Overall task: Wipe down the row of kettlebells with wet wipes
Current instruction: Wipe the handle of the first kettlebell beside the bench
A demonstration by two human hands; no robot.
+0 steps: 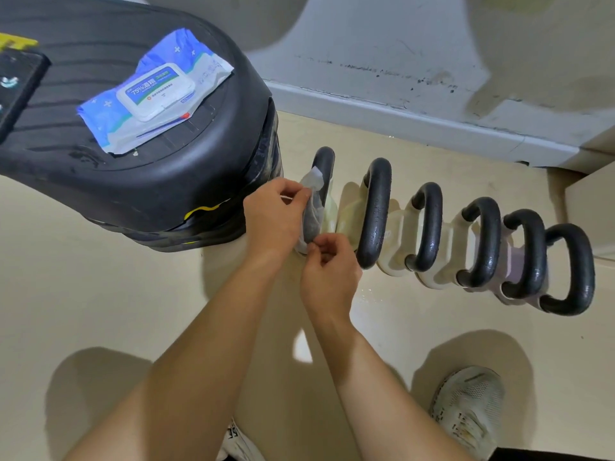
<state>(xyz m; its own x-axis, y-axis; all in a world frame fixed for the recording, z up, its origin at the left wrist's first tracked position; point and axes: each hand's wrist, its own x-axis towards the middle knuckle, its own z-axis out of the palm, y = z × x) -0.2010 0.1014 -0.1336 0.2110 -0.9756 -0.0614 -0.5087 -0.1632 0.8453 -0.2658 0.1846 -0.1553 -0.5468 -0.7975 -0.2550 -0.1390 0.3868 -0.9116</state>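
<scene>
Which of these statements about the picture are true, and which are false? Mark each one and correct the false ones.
1. The left hand and the right hand both pinch the wet wipe. True.
2. The lid of the wipes pack is closed. True.
3. The wipes pack lies on the floor. False: it lies on top of the black stack.
4. The wet wipe is held at the kettlebell farthest from the black stack. False: it is at the nearest kettlebell.
5. The row of kettlebells shows six black handles. True.
</scene>
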